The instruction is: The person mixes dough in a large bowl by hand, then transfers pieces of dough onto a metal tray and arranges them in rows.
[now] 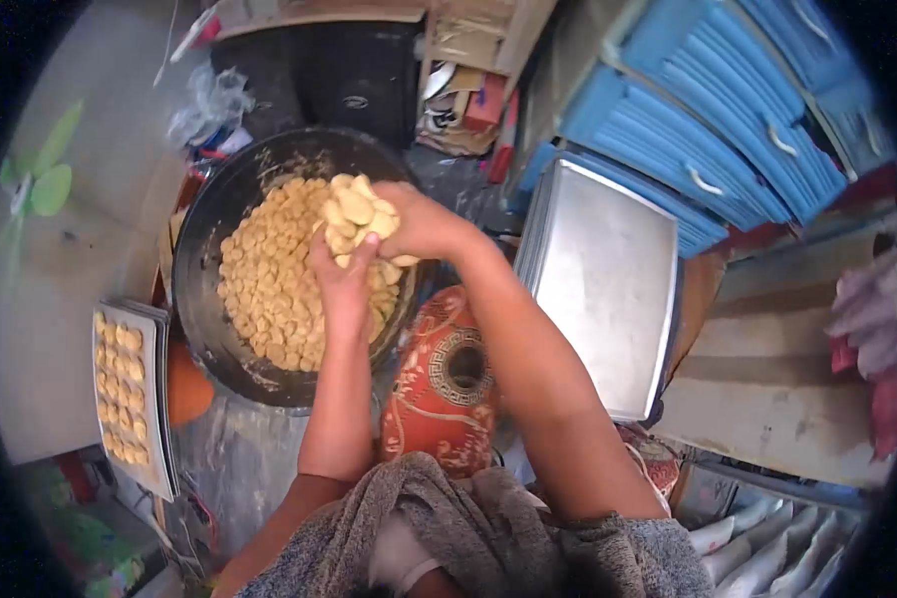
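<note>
Both hands are cupped together around a heap of pale dough pieces (351, 209), held over the right side of a large black tub (197, 299). My left hand (343, 274) supports the heap from the near side, its thumb pressed against the pieces. From the right, my right hand (407, 221) wraps round the same heap with curled fingers. Below them, many small rounded dough pieces (274, 269) fill much of the tub. Some pieces directly under the hands are hidden.
A stack of metal baking trays (608, 289) stands to the right, beside blue drawers (688, 120). At the left, a tray (154, 399) carries rows of dough pieces. A red patterned cushion (434, 399) lies between my arms. A black case (339, 80) stands behind the tub.
</note>
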Motion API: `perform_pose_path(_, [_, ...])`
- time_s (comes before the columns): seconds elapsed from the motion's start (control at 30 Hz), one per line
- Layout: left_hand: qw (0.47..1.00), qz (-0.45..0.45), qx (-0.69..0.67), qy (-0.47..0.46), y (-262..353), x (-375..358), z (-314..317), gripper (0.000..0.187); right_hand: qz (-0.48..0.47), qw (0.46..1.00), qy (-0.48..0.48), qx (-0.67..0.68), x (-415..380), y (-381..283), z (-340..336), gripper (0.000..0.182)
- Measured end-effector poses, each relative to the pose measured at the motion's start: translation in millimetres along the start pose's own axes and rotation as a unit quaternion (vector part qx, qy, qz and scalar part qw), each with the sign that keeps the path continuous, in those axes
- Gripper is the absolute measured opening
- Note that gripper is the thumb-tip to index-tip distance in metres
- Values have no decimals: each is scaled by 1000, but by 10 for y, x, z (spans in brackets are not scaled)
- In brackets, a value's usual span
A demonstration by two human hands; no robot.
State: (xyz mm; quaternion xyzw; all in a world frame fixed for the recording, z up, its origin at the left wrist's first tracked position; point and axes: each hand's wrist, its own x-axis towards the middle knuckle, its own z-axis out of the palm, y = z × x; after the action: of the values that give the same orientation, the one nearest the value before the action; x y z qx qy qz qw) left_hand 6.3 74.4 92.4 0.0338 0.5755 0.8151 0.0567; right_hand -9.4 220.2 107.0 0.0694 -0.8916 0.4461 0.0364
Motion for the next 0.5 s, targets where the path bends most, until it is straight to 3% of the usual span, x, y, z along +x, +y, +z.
perform_pose_path(0.07, [998,-34,-7,-52,296,-243,536,66,33,996,54,55,-416,-62,-501,81])
perform_pose_path(0.13, [990,-66,-30,-121,384,-451,1014,63,34,988,103,111,-956,-414,-1045,75])
perform_pose_path(0.2, [975,12,56,-215,-56,-510,1330,64,99,950,202,215,-1460,-241,-1242,69])
perform_pose_path(0.33, [891,35,223,-394,-384,-738,1902,63,185,913,304,201,-2292,94,-1401,69])
perform_pose_path(0.37, [891,33,220,-396,-518,-706,1968,63,222,892,337,205,-2469,266,-1373,70])
perform_pose_path(0.4, [821,40,273,-500,-727,-636,2024,63,214,913,306,166,-2650,511,-1324,74])
perform_pose_path(0.43, [736,45,321,-595,-919,-591,2071,62,301,907,294,-6,-2824,739,-1184,74])
perform_pose_path(0.47, [735,40,320,-597,-1064,-575,2108,62,377,868,270,-175,-2978,886,-1069,75])
perform_pose_path(0.5, [711,50,343,-611,-1091,-557,2145,59,380,868,269,-173,-3081,925,-1030,75])
